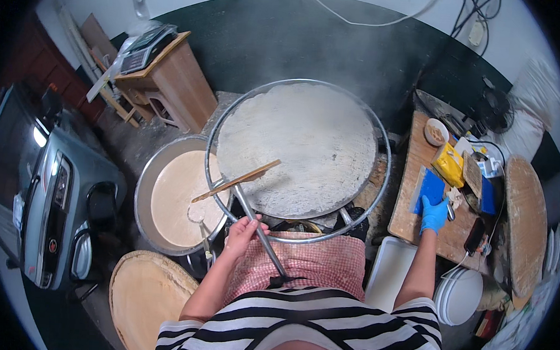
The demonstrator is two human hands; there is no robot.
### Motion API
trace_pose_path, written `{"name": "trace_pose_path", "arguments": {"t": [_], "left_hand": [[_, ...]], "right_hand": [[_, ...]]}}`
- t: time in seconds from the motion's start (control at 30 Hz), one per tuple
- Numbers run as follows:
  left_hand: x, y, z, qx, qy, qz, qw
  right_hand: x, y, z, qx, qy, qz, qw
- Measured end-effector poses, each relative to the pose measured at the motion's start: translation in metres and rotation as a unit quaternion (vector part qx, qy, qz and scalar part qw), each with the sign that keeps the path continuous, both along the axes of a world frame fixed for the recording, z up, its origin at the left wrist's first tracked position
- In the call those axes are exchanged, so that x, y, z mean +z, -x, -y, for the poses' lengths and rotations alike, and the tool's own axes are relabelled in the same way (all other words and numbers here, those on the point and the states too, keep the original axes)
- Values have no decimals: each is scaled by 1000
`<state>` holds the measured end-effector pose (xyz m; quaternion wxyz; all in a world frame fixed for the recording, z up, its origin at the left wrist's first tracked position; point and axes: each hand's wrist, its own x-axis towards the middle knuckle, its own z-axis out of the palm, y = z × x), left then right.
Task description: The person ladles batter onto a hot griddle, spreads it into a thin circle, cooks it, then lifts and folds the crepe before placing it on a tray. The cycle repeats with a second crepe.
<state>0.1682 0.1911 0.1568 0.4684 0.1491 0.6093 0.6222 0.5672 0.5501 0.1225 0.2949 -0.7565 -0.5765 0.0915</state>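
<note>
My left hand (pixel 242 235) is closed round a metal bar (pixel 268 253) of the steel ring (pixel 386 180) encircling the large round griddle. A thin pale batter layer (pixel 298 131) covers the steaming griddle. A wooden spreader (pixel 255 172) lies angled across the ring and bar at front left, above a wide steel pot (pixel 146 199) of beige batter with a ladle handle (pixel 206 237) in it. My right hand (pixel 434 213), in a blue glove, grips a flat blue scraper (pixel 429 183) on the wooden side table (pixel 401 219), beside a yellow pack (pixel 447 165) and a small bowl (pixel 435 132).
A round board (pixel 139 294) sits at lower left, a vehicle (pixel 69 202) at left, a wooden stand with a scale (pixel 147 49) behind. At right are another board (pixel 521 219), a white tray (pixel 389 269), stacked white lids (pixel 460 295) and cables (pixel 474 30).
</note>
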Motion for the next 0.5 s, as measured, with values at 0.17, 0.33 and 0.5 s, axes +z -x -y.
{"name": "trace_pose_path", "arguments": {"t": [0.17,0.33,0.5], "left_hand": [[-1,-33,-10,44,-88,7,995],[5,-34,-11,20,-102,-32,994],[18,-10,-2,-1,-158,-15,987]], "right_hand": [[-11,6,-19,-28,110,82,990],[-24,-11,-45,-6,111,72,991],[-10,-32,-43,100,70,-207,971]]}}
